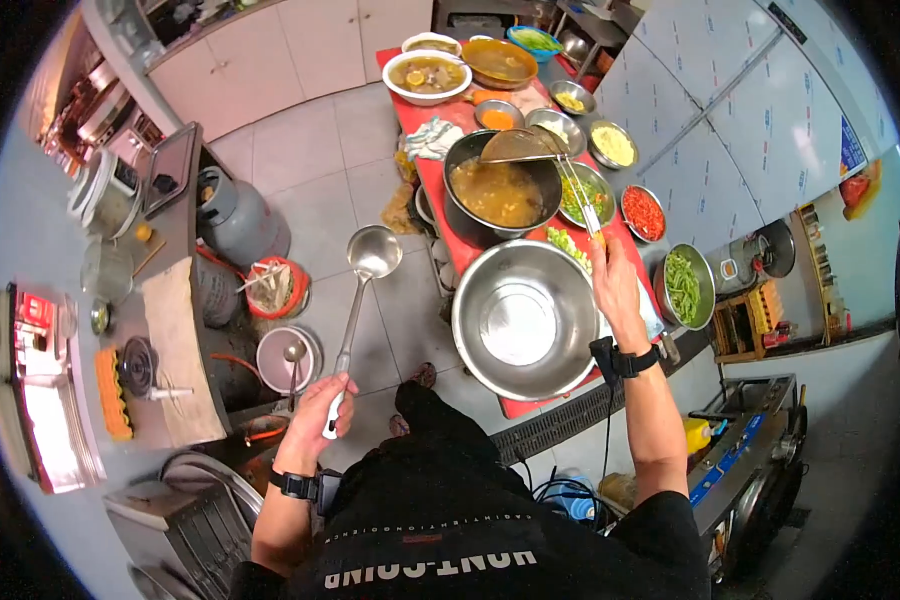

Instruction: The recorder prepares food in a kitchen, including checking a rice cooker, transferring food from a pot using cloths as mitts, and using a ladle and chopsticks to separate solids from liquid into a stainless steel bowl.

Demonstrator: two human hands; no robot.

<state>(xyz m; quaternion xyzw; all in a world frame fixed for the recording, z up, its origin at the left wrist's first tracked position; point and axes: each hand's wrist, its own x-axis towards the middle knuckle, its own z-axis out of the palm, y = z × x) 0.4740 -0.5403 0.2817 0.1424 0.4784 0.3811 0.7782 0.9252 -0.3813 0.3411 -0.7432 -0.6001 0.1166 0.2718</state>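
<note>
My left hand (319,412) grips the white handle of a metal ladle (375,251), its bowl held out over the floor tiles. In my right hand (617,296) is the handle of a wire-mesh strainer (521,145), which lies across the upper part of a dark pot (465,214). Brown soup with pale bits (499,187) fills much of that pot. Whether the mesh rests on the rim or hovers just above it, I cannot tell. Nearest me stands a wide stainless-steel bowl (472,337) with nothing visible in it, just left of my right wrist.
A red table (439,195) carries bowls of chopped red pepper (643,214), green vegetables (682,285) and yellow shreds (613,144), plus a white bowl of soup (390,75). To the left are a gas cylinder (247,214), a red bin (300,281) and a pale bucket (270,364).
</note>
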